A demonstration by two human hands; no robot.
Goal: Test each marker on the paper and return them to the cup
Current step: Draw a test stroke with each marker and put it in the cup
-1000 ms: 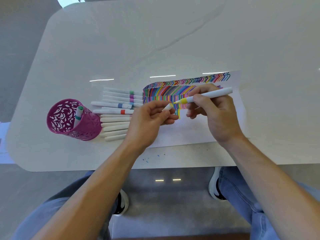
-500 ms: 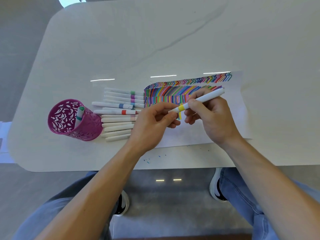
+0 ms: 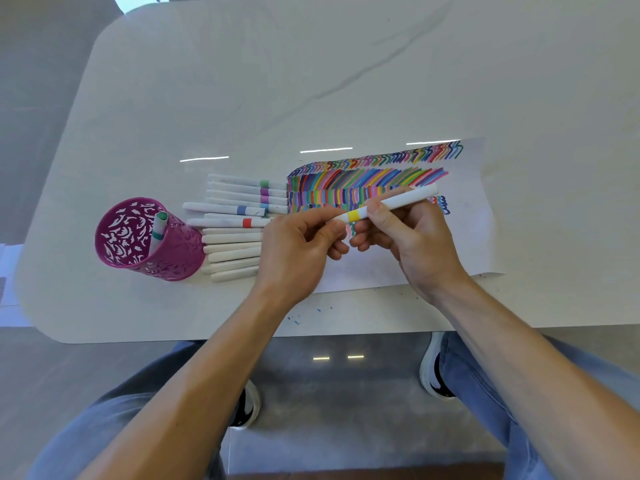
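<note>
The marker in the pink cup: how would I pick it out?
On the white table, find the round magenta cup with cut-out patterns, at the person's left. The white marker with a green band leans inside it, alone; the other loose markers lie flat beside the cup.

The left hand (image 3: 294, 251) has pressed the cap (image 3: 341, 217) onto the yellow marker (image 3: 394, 202).

We are looking down on what is reading as an office or meeting room: a broad white marble-look table (image 3: 311, 81) with rounded corners is standing on polished grey floor tiles (image 3: 346, 403). Strip-light reflections (image 3: 326, 150) are glinting off both. A magenta pen cup (image 3: 180, 254), felt markers (image 3: 232, 237) and scribbled paper (image 3: 363, 271) are sitting on top.
</note>
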